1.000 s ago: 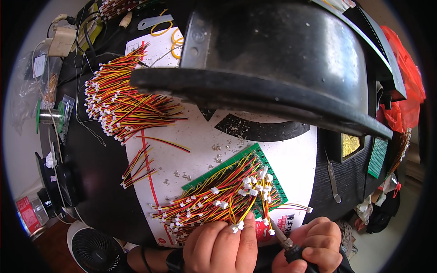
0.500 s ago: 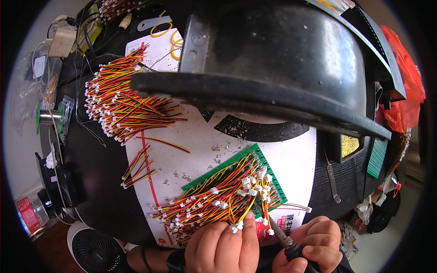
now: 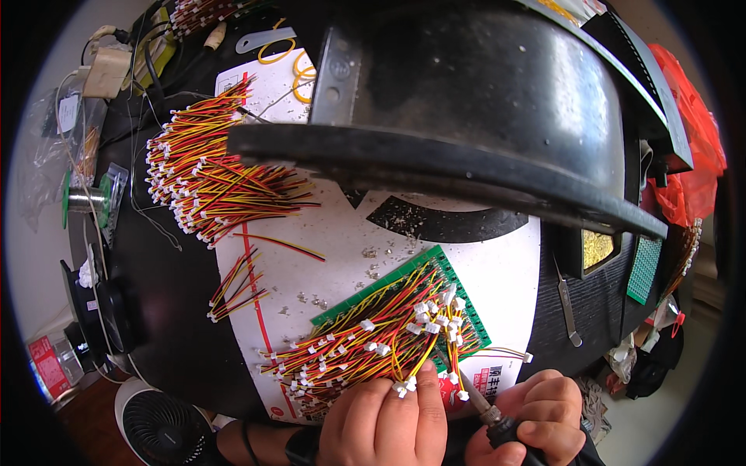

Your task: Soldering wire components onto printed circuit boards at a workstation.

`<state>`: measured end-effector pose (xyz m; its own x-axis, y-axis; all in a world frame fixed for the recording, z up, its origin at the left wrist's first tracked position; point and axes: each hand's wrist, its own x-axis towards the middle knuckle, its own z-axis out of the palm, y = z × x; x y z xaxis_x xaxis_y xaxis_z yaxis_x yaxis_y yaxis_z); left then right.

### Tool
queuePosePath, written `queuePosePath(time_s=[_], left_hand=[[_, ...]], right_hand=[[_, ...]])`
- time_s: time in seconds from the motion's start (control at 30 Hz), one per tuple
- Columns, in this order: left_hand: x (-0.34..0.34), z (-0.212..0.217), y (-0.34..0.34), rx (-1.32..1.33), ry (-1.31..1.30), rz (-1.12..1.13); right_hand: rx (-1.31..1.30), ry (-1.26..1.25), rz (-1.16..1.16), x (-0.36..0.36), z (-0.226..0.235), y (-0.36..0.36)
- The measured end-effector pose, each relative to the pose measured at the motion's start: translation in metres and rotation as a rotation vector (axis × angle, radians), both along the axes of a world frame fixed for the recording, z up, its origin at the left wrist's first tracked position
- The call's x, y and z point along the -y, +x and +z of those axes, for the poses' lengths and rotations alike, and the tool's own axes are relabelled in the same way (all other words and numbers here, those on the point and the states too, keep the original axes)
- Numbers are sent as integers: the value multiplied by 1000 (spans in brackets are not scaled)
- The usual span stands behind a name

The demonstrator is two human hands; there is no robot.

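Note:
A green circuit board [image 3: 378, 289] lies tilted on the white sheet, crowded with red, yellow and black wires [image 3: 342, 349] that end in small white connectors [image 3: 377, 349]. At its near edge my left hand [image 3: 388, 423] is closed, knuckles up, the index finger reaching in among the wires; what its fingertips grip is hidden. My right hand [image 3: 540, 412] is wrapped around the dark handle of a soldering iron [image 3: 496, 419]. The iron's metal shaft points up and left into the wires beside my left index finger, where its tip is hard to make out.
A big black hood-like housing [image 3: 474, 93] overhangs the far side of the sheet. At the left are a pile of connector wires [image 3: 217, 171], a solder spool [image 3: 85, 199] and a small fan [image 3: 163, 423]. Tweezers [image 3: 567, 307] and another green board [image 3: 643, 268] lie right.
My left hand has shifted very slightly to the right. The soldering iron and my right hand look the same, and the board has stayed in place.

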<state>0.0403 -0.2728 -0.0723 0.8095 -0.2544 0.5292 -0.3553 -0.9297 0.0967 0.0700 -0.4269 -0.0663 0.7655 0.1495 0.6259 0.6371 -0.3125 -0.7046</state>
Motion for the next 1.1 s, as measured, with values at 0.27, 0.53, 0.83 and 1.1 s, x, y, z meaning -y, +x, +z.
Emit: queuePosePath(time_s=[0.27,0.53,0.83,1.1], left_hand=[[3,1,-5,-144,-56,53],[-7,6,0,-116,-26,-39],[-15,-4,0,-70,-175,-118],[-15,5,-3,-229,-256,-47]], right_hand=[[-163,-51,-284,-2,-2,-29],[69,71,-92,-4,-4,-1],[54,9,3,3,0,4],[-15,-15,51,5,7,3]])
